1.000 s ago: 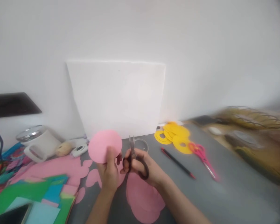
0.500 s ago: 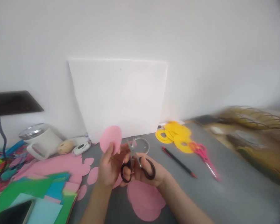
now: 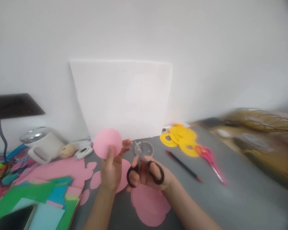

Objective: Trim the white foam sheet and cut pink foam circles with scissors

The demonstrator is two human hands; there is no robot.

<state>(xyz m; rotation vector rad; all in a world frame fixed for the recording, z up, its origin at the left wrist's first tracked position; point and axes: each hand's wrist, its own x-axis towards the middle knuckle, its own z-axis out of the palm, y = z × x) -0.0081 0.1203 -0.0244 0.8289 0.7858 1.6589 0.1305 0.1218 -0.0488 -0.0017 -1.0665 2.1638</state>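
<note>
A round pink paper disc is pinched in my left hand, thumb on its near face, held above the table. Fingers of my right hand sit in the black handle loops of a pair of scissors; the blades are parted and point up and away, apart from the disc. Below my right hand lies a pile of pink paper circles. Another pink paper piece rests on the table behind my left hand, partly hidden.
Yellow paper rings, a black-and-red pencil and pink scissors lie to the right. Behind my hands are a clear ring and a white board. At left are a white mug, pink scraps and coloured paper.
The pink disc, tilted half a second ago, faces me more fully again. My right hand with the scissors has drawn slightly right, away from my left hand, and the blades have spread since the first frame.
</note>
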